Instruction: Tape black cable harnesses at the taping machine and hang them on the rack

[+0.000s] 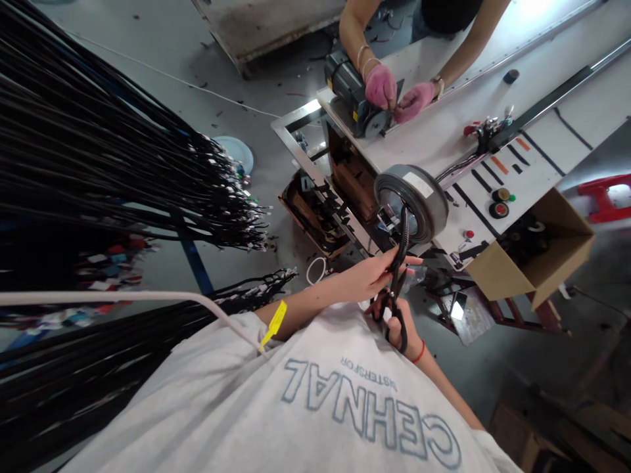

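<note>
My left hand [371, 276] is closed around a black corrugated cable tube [403, 240] that runs up toward a large roll of grey tape [411, 197] on the bench edge. Just below it, my right hand [397, 322] grips black-handled scissors [398, 328] close to the tube. A yellow tag [275, 322] hangs at my left forearm, and a red band circles my right wrist. My grey printed shirt fills the bottom of the view.
Across the white workbench [493, 112], another person's hands in pink gloves [394, 92] work at a dark machine [348, 89]. Bundles of black cables [123, 164] hang at the left. A cardboard box [537, 253] sits under the bench, with a red stool [604, 194] at the right.
</note>
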Demonstrator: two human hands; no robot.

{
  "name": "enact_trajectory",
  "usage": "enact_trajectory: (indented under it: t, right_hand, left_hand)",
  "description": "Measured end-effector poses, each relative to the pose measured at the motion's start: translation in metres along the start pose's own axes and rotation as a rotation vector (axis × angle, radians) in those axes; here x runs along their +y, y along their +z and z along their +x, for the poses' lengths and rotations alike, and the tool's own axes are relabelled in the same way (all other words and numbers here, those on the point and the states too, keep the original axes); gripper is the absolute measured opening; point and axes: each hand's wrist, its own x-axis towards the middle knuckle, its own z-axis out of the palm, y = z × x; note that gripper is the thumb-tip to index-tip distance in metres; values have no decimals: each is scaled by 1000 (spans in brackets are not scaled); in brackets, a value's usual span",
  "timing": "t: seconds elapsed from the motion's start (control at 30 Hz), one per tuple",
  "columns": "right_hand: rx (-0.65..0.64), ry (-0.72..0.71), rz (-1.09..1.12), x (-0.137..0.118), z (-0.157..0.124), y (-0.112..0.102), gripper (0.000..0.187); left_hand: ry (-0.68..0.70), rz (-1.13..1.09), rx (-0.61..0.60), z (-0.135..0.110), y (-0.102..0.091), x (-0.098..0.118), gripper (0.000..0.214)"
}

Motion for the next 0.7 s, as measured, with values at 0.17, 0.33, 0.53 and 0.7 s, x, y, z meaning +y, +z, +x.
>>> enact_trajectory:
  t: [0.17, 0.33, 0.53, 0.7]
  right_hand:
    - [54, -45, -21, 3, 6, 2, 67]
    - [122, -76, -3, -8, 20, -4, 64]
    - [-36, -16, -10, -28, 9, -19, 61]
    - [-134, 95, 12, -33, -7, -20, 61]
  left_hand:
    - [-33, 94, 14, -2, 3, 2, 55]
    - [-132, 98, -16, -8, -1, 0, 49]
    - [-45, -15, 71, -6, -11, 3, 46]
    - [-63, -35, 74, -3, -9, 10, 42]
